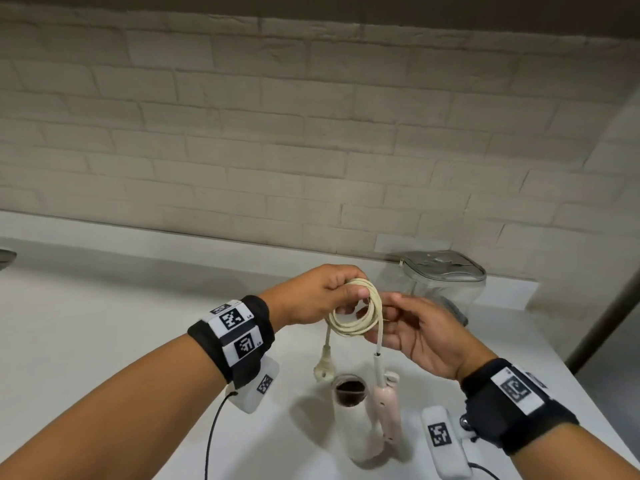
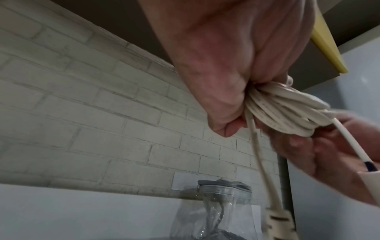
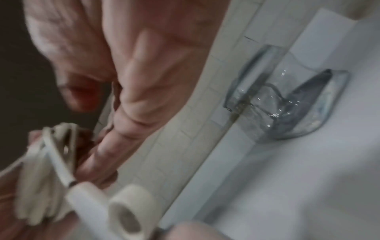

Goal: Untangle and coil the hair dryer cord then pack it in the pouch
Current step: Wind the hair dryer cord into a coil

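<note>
The cream cord [image 1: 353, 322] is wound into a small coil held up over the white counter [image 1: 104, 323]. My left hand [image 1: 349, 292] grips the top of the coil [image 2: 287, 113] between thumb and curled fingers. My right hand [image 1: 381, 317] holds the coil's right side, thumb above and fingers beneath. The plug [image 1: 322, 368] dangles from the coil on a short tail. The hair dryer [image 1: 384, 407], pink handle and white barrel [image 3: 127, 211], hangs from the other end below my hands. The clear pouch [image 1: 440, 275] with a grey zipper stands open at the back right.
A white brick wall runs behind the counter. The counter's right edge drops away beside my right forearm. A dark rounded object [image 1: 5, 258] shows at the far left edge. The right wrist view is blurred.
</note>
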